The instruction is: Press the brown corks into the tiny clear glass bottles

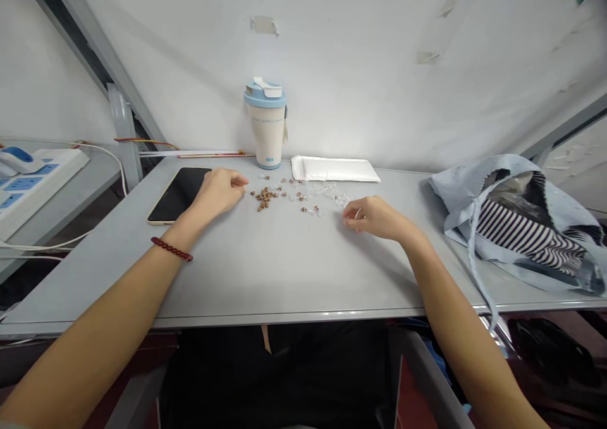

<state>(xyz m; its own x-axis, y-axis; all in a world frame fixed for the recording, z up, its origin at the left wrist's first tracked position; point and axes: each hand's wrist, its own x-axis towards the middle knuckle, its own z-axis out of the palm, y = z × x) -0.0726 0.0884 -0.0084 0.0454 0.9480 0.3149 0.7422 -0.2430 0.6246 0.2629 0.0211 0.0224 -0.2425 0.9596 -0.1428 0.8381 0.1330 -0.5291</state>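
Observation:
My left hand [222, 189] rests on the grey table at the right edge of a dark phone [179, 195], fingers curled together; whether it holds anything is hidden. Just right of it lies a loose pile of small brown corks [263, 199]. Several tiny clear glass bottles [334, 193], some with corks in them, spread from the pile toward my right hand [365, 216]. The fingers of my right hand are pinched at the right end of the bottles, round a small clear or whitish piece too small to name.
A cream cup with a blue lid [266, 126] and a white packet [336, 169] stand and lie by the wall. On the right is a pale blue bag [459, 195], its strap over the table's front edge [284, 317]. A power strip [38, 182] is far left.

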